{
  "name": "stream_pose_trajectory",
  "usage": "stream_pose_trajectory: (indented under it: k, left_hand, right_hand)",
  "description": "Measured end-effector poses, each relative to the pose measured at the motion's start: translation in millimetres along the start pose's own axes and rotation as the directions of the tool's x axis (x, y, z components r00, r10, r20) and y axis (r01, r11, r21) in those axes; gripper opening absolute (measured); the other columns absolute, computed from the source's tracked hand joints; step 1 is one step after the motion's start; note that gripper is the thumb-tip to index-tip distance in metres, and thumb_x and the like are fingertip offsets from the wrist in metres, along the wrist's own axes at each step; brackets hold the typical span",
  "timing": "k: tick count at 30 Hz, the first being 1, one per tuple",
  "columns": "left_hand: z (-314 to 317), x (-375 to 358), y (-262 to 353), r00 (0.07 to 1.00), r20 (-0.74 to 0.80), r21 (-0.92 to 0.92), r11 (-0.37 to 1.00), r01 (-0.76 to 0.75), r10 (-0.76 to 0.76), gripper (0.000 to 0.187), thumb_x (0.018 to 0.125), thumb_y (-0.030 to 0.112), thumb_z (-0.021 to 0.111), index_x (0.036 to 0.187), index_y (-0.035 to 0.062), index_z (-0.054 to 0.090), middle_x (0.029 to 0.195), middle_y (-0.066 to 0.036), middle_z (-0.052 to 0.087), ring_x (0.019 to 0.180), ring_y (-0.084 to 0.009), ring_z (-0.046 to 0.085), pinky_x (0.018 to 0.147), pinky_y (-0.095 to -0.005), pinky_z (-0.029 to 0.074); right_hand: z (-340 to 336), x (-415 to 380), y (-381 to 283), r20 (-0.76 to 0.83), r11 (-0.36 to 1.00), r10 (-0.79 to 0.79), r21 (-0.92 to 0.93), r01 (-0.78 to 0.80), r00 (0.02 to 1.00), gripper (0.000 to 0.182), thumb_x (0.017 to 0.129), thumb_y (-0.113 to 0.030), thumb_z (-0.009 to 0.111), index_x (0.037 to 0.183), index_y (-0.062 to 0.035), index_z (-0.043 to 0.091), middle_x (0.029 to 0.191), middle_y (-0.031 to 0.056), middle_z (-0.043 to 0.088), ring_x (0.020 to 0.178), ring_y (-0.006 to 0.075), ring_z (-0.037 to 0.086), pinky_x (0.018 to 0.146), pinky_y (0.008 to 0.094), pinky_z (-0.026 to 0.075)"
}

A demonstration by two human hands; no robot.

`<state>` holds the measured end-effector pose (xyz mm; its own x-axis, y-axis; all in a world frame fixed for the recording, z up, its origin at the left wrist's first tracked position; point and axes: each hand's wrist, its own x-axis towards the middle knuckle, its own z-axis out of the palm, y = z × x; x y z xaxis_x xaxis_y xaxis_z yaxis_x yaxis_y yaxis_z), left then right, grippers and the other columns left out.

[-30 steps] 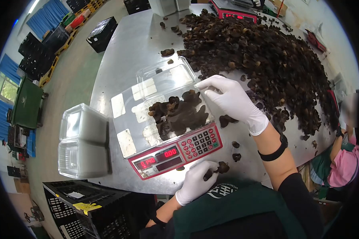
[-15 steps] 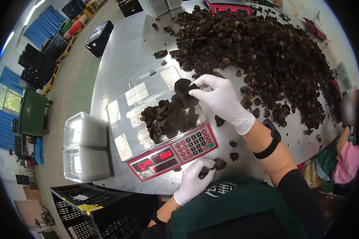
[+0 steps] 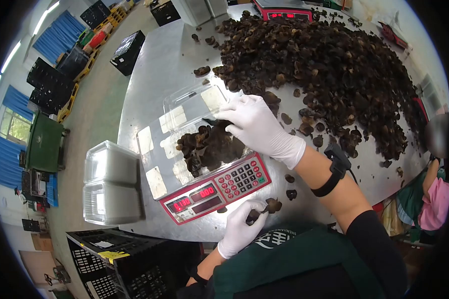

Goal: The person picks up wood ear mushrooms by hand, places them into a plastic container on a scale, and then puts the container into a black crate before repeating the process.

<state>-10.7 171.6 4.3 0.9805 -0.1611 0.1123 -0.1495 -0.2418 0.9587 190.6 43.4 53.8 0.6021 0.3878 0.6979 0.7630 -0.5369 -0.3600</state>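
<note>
My right hand (image 3: 267, 129), in a white glove, is over the right side of a clear plastic tray. Its thumb and fingers are closed around a dark wood ear mushroom (image 3: 213, 121), mostly hidden by the hand. More wood ear mushrooms (image 3: 209, 152) lie heaped in the tray. Beneath them is a red digital scale (image 3: 224, 192), with lit red digits that seem to read 0.130 and 0.00. Near the table's front edge, my gloved left hand (image 3: 238, 229) is closed on small wood ear pieces (image 3: 273, 205), which stick out past its fingertips.
A big pile of wood ear mushrooms (image 3: 324, 74) covers the back right of the metal table (image 3: 154, 74). Stacked clear trays (image 3: 111, 184) stand left of the scale. Black crates (image 3: 134, 264) sit at the lower left. Another scale (image 3: 284, 14) stands behind. A co-worker's arm (image 3: 430, 174) shows at right.
My right hand has shifted slightly left and down, and the broad mushroom it held up is now mostly out of sight. The display went from about 0.140 to 0.130. My left hand stays put.
</note>
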Motion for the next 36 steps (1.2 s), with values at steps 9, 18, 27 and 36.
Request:
stream_pose_trajectory:
  k: [9, 18, 27, 36]
  left_hand:
    - [-3, 0, -11, 0.999, 0.005, -0.048, 0.998, 0.033, -0.033, 0.014, 0.085, -0.001, 0.073, 0.095, 0.0014, 0.063, 0.094, -0.006, 0.070, 0.070, -0.0072, 0.064, 0.062, -0.0206, 0.050]
    - [-10, 0, -15, 1.000, 0.001, -0.040, 0.999, -0.013, 0.013, 0.015, 0.083, -0.004, 0.072, 0.093, 0.0004, 0.062, 0.095, -0.008, 0.070, 0.077, -0.0114, 0.067, 0.066, -0.0238, 0.053]
    - [-12, -1, -11, 0.999, -0.025, -0.026, 0.999, -0.038, 0.037, 0.015, 0.083, -0.004, 0.072, 0.093, 0.0006, 0.062, 0.096, -0.009, 0.070, 0.082, -0.0152, 0.069, 0.069, -0.0257, 0.054]
    - [-24, 10, 10, 0.963, -0.255, -0.110, 0.992, 0.057, -0.083, 0.013, 0.085, -0.003, 0.071, 0.095, -0.0013, 0.064, 0.096, -0.007, 0.071, 0.087, -0.0101, 0.065, 0.080, -0.0250, 0.052]
  right_hand:
    - [-7, 1, -10, 0.412, 0.980, 0.016, -0.188, 0.068, 0.911, 0.014, 0.075, -0.014, 0.073, 0.089, -0.0138, 0.072, 0.086, 0.0010, 0.064, 0.092, 0.0219, 0.059, 0.085, 0.0376, 0.042]
    - [7, -2, -3, 0.485, 0.978, -0.041, -0.158, 0.133, 0.874, 0.017, 0.072, -0.011, 0.072, 0.089, -0.0140, 0.072, 0.076, 0.0008, 0.061, 0.085, 0.0229, 0.059, 0.085, 0.0376, 0.042]
    - [-15, -9, -10, 0.237, 0.972, 0.160, 0.134, -0.195, 0.958, 0.013, 0.075, -0.007, 0.069, 0.087, -0.0103, 0.069, 0.077, 0.0020, 0.062, 0.086, 0.0232, 0.060, 0.087, 0.0391, 0.044]
    - [-36, -13, -32, 0.117, 0.996, -0.072, 0.058, 0.065, 0.991, 0.024, 0.078, 0.000, 0.066, 0.101, -0.0065, 0.073, 0.100, 0.0063, 0.069, 0.092, 0.0255, 0.062, 0.089, 0.0377, 0.047]
